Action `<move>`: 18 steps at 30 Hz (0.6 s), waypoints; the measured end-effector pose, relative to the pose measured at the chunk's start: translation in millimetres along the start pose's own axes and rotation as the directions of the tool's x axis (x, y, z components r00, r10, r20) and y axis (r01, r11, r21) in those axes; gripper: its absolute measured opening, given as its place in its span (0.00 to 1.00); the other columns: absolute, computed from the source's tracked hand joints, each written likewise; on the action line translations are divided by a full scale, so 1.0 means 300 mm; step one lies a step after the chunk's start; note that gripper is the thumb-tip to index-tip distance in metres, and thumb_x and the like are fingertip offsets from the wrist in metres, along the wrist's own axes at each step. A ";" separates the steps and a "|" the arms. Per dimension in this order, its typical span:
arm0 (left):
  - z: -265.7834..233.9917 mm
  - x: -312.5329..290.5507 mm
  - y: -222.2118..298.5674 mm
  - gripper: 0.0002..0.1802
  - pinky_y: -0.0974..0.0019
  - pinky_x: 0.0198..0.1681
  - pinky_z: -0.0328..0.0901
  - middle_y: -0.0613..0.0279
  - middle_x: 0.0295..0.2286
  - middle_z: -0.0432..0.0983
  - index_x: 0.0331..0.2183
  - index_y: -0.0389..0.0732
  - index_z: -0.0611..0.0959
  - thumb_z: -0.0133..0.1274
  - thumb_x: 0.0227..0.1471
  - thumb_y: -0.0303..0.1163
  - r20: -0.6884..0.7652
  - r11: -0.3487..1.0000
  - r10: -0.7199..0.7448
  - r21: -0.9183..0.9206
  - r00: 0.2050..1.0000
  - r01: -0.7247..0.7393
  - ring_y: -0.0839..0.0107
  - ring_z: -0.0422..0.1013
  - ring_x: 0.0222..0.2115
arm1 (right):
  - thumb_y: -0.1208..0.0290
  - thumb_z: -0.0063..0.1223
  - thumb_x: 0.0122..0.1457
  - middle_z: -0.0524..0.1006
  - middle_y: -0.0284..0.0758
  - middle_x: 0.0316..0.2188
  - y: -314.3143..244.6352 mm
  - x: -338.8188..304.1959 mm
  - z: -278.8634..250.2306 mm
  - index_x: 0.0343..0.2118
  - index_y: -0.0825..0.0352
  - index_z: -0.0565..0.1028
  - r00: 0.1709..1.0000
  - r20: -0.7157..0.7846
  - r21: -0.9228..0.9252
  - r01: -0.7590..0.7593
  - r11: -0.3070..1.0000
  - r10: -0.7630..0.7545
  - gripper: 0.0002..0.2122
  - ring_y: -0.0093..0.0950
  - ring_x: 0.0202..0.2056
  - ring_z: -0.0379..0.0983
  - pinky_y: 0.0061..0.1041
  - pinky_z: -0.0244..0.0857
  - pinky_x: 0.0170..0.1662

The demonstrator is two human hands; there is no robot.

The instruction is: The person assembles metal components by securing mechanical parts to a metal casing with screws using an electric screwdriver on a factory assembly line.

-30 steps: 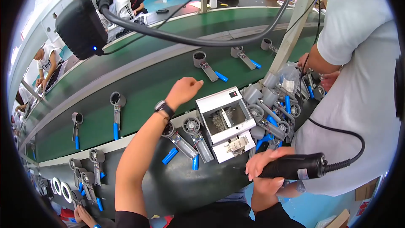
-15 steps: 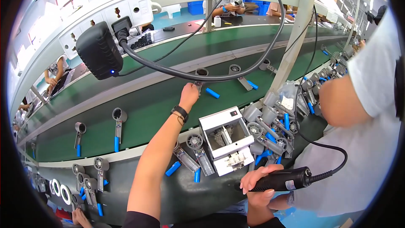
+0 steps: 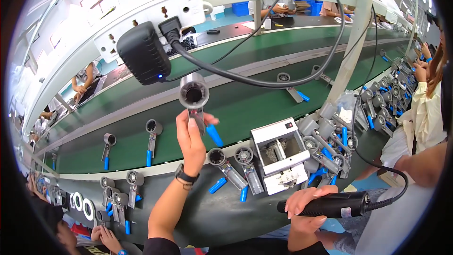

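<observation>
My left hand (image 3: 191, 137) grips the handle of a grey handheld fan body (image 3: 194, 95), raised above the green belt with its round head upward. A blue battery (image 3: 214, 135) hangs beside its handle. My right hand (image 3: 309, 203) is wrapped round a black corded electric screwdriver (image 3: 337, 205), held level near the front edge; its tip is not clearly visible. Between my hands stands a white screw feeder (image 3: 278, 156) with an open top. Two fan bodies lie left of it, one of them a grey open fan body (image 3: 250, 170) with a blue battery by it.
A green conveyor belt (image 3: 245, 115) carries several fan bodies. Right of the feeder lies a heap of fan parts (image 3: 325, 146). A black adapter (image 3: 143, 53) and looping cable hang from a power strip (image 3: 188, 7). Co-workers sit at both sides and across.
My left hand has picked a fan body off the belt and brought it nearer and left. My right hand still holds the screwdriver. The co-worker at right has leaned back.
</observation>
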State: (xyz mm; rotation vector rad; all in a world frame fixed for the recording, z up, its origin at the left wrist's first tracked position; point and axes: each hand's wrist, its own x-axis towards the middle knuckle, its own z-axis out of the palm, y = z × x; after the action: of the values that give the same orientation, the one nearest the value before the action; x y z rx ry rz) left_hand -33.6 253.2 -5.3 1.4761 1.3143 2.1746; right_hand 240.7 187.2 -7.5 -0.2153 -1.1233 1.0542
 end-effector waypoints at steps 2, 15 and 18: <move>-0.020 -0.072 0.054 0.17 0.60 0.41 0.71 0.52 0.34 0.74 0.51 0.34 0.64 0.34 0.67 0.35 0.030 0.967 -0.141 -0.211 0.990 0.144 0.65 0.75 0.32 | 0.42 0.53 0.58 0.67 0.30 0.15 0.001 -0.003 0.012 0.42 0.62 0.56 0.999 0.002 0.030 0.045 0.999 -0.045 0.28 0.23 0.09 0.65 0.22 0.64 0.15; 0.007 -0.383 0.237 0.14 0.63 0.32 0.71 0.55 0.35 0.70 0.51 0.38 0.61 0.36 0.67 0.33 0.481 0.589 -0.553 -0.351 0.680 0.728 0.71 0.70 0.27 | 0.49 0.51 0.62 0.67 0.28 0.15 -0.018 0.084 0.182 0.45 0.64 0.58 0.875 -0.118 0.153 0.484 0.862 -0.470 0.23 0.20 0.10 0.65 0.18 0.64 0.16; 0.008 -0.404 0.250 0.15 0.70 0.26 0.67 0.56 0.35 0.70 0.52 0.38 0.61 0.36 0.67 0.30 0.546 0.616 -0.559 -0.231 0.624 0.753 0.74 0.68 0.25 | 0.50 0.52 0.62 0.67 0.28 0.15 0.015 0.096 0.210 0.46 0.65 0.58 0.819 -0.115 0.156 0.574 0.804 -0.562 0.24 0.21 0.10 0.64 0.18 0.65 0.16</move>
State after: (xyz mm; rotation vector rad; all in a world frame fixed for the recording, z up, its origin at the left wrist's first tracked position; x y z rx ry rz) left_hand 48.7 138.9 -26.7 0.9488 0.9105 1.3982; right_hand 187.6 190.4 37.4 0.2326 -0.9370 0.5952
